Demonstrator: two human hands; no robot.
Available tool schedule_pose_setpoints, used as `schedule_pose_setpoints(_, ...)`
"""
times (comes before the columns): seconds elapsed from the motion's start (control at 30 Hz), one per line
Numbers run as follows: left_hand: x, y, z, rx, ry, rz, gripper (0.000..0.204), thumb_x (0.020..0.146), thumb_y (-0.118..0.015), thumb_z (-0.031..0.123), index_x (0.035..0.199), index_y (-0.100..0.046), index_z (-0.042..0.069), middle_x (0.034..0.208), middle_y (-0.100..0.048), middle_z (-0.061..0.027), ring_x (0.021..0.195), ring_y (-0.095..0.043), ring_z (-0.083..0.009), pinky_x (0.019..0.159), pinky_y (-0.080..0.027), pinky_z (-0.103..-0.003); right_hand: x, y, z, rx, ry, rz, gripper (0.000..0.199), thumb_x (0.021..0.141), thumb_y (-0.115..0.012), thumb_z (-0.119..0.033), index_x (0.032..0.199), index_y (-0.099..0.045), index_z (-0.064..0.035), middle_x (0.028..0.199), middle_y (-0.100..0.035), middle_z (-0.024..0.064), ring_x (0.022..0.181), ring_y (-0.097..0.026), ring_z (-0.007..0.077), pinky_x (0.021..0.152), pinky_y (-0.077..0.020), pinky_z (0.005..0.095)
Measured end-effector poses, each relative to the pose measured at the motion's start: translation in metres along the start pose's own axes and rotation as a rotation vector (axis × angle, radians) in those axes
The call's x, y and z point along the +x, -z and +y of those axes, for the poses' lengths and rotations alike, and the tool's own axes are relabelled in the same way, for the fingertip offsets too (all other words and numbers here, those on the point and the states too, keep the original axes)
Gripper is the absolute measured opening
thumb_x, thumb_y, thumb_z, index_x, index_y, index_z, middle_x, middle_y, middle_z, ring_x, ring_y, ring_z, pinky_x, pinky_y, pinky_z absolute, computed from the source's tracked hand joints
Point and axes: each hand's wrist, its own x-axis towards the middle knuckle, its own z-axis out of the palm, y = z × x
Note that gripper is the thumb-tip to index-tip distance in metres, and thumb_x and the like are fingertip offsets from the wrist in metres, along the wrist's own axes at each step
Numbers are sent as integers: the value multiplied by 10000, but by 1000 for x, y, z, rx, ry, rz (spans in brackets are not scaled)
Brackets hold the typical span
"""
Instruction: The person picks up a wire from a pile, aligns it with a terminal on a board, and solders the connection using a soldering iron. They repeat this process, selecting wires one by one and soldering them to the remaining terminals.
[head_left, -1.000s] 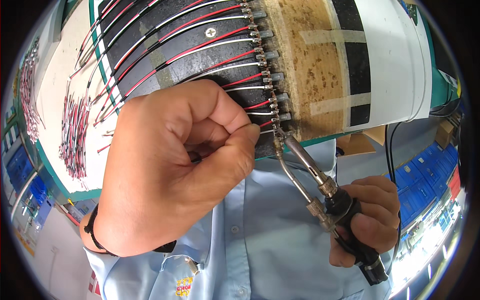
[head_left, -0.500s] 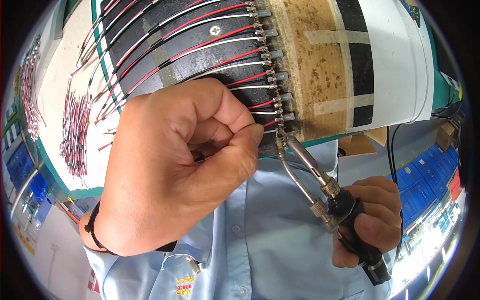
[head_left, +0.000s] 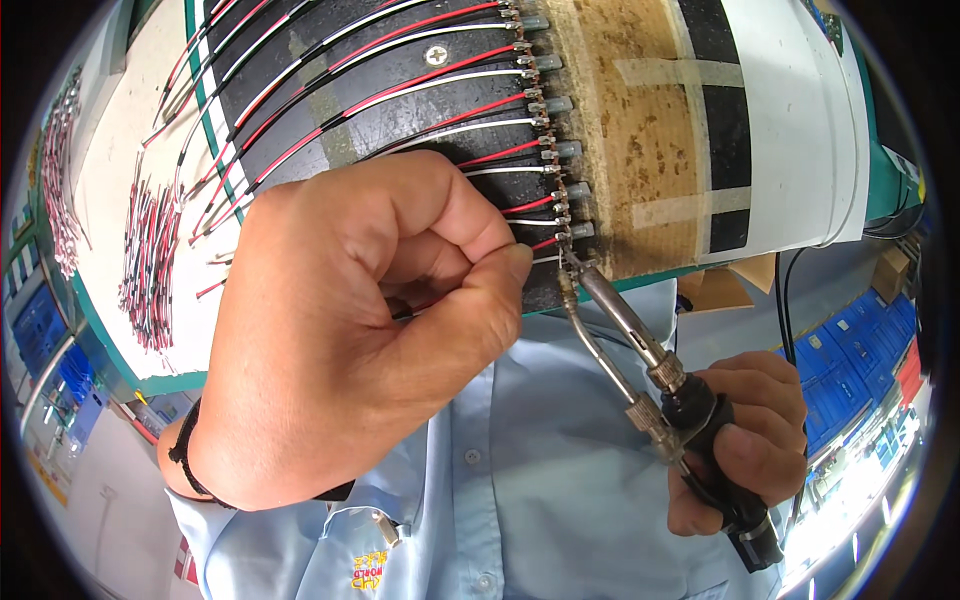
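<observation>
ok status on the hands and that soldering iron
Left hand pinching a thin wire at the terminal row. Right hand gripping soldering iron, tip on lowest terminal. Nothing blocking.

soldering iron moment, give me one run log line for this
left hand pinching thin wire at lowest connector | right hand gripping soldering iron | tip at wire row | loose wires left

Bright, even light; glare lower right, perhaps from lamps; fisheye bending, black vignette; centre sharp, rim soft.
</observation>
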Motion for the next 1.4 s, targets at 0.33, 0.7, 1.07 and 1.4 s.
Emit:
schedule_pose_setpoints(0.33,0,-1,1,-6,9,5,79,871,-658,27,857,-610,-35,682,-650,-62,570,-614,-70,510,-486,-182,-3,7,-5,-11,-30,2,552,925,-447,-555,1126,-487,-43,637,-551,57,576,-585,228,506,-456,369)
schedule_pose_setpoints(0.7,-2,0,4,-23,66,-2,79,882,-651,31,897,-612,-36,714,-656,-66,607,-622,-75,542,-502,-189,-6,6,-9,-49,-61,67,385,896,-596,-465,1022,-523,-109,629,-592,11,552,-626,208,495,-450,296)
schedule_pose_setpoints(1.07,-2,0,10,-16,109,-26,89,903,-648,27,933,-612,-49,742,-654,-64,646,-632,-84,579,-518,-193,-4,-3,-6,-82,-36,134,448,917,-546,-543,995,-543,-102,568,-542,-3,501,-606,188,453,-433,279)
schedule_pose_setpoints(1.4,-4,0,2,90,-40,-34,72,893,-646,1,919,-611,-55,741,-648,-63,646,-624,-77,577,-513,-193,-9,-2,-2,-17,37,57,490,927,-464,-499,1094,-507,-40,635,-529,38,589,-596,226,506,-459,370)
